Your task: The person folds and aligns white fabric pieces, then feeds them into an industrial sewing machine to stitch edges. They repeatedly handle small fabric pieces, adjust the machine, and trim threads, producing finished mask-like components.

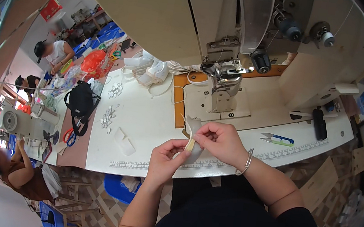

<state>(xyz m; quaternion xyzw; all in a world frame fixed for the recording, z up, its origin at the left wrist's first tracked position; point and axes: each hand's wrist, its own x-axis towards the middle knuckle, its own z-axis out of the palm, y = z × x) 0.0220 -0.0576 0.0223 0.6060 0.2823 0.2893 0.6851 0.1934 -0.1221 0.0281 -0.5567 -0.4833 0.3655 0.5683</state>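
Observation:
Between my two hands, over the table's front edge, is a small grey fabric piece (194,125) with a pale yellow edge. My left hand (170,156) pinches its lower left side, thumb pressed on the yellow strip. From the right, my right hand (218,140) pinches the same piece near its upper part. A metal bracelet circles my right wrist. Just beyond the hands stands a sewing machine (233,92), with its needle area above a metal plate. What the piece looks like underneath is hidden by my fingers.
Thread snips (277,139) lie right of my hands, near a ruler strip (268,155) along the front edge. Small white pieces (108,116), a translucent template (124,141) and white fabric parts (149,68) are left. A black bag (81,105) and people at other machines are farther left.

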